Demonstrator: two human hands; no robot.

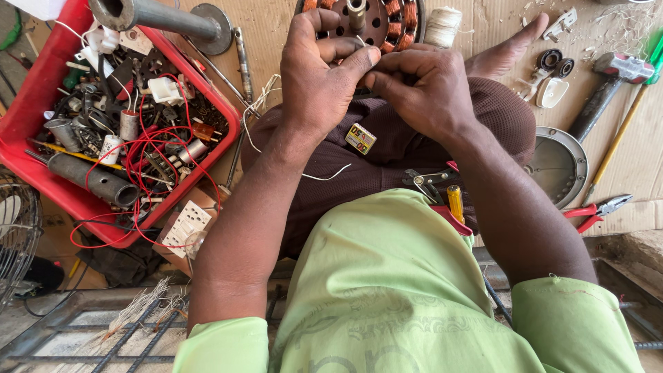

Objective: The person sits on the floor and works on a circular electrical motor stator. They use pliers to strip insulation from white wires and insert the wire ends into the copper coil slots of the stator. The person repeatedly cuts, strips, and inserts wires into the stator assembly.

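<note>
A red bin of parts sat at nine o'clock; the left hand and right hand met at twelve, fingers pinched on a thin white wire below the copper-wound stator; a small yellow rectangular label lay on the lap; a hammer lay at two.

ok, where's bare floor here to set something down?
Bare cardboard runs between the red bin and the left hand; another strip lies between the hammer and the red pliers. Crowded: the bin full of parts, the lap under both hands, and the top right corner.
</note>
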